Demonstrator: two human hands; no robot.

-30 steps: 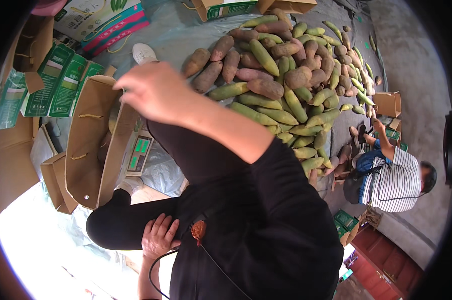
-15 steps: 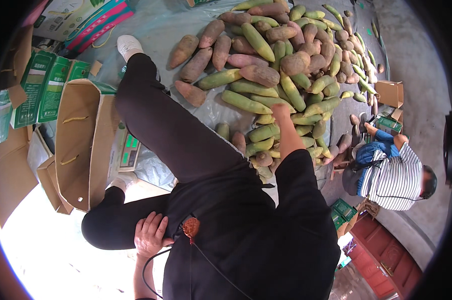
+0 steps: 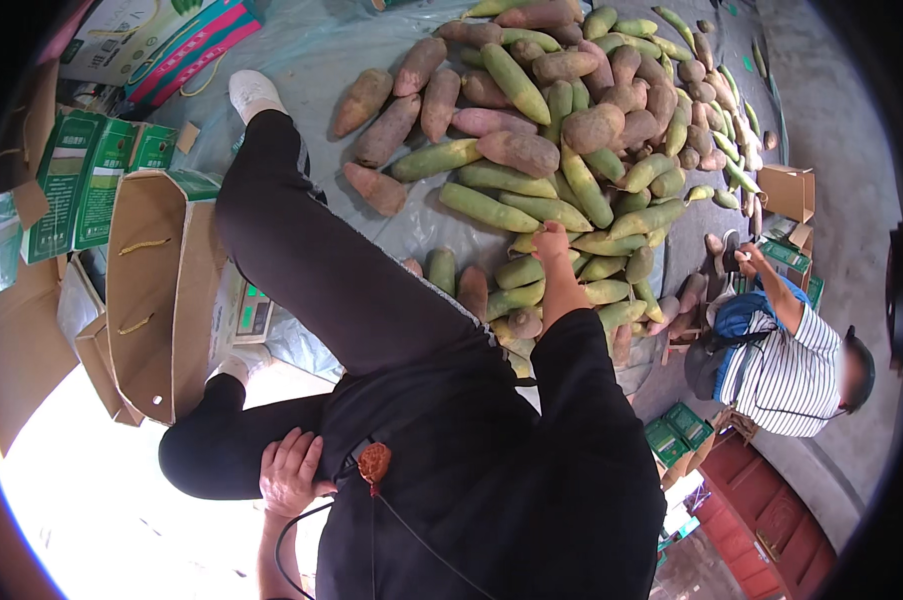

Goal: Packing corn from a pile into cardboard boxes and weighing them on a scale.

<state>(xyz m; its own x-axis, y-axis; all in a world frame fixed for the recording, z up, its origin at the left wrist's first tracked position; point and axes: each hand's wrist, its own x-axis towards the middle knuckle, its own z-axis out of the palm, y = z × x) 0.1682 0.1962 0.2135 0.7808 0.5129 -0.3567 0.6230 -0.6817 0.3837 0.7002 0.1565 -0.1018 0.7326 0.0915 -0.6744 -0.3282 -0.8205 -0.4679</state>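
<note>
A big heap of green radishes and brownish-pink root vegetables lies on plastic sheeting in front of me. My right arm reaches into its near part. There my right hand is closed with curled fingers against the green radishes, just below a long pale-green radish. What its fingers hold, if anything, is hidden. My left hand lies on my black-trousered thigh, fingers stretched out and nothing in it. Beside my leg stands an open cardboard box with yellow cord handles.
A scale with a lit green display is partly hidden behind the box. Green cartons stand at the left. On the right a person in a striped shirt sits near a small open carton. A red door is at lower right.
My right hand has moved slightly nearer and to the left over the radishes. My left hand stays on my thigh. The person on the right has lifted their forearm and turned slightly.
</note>
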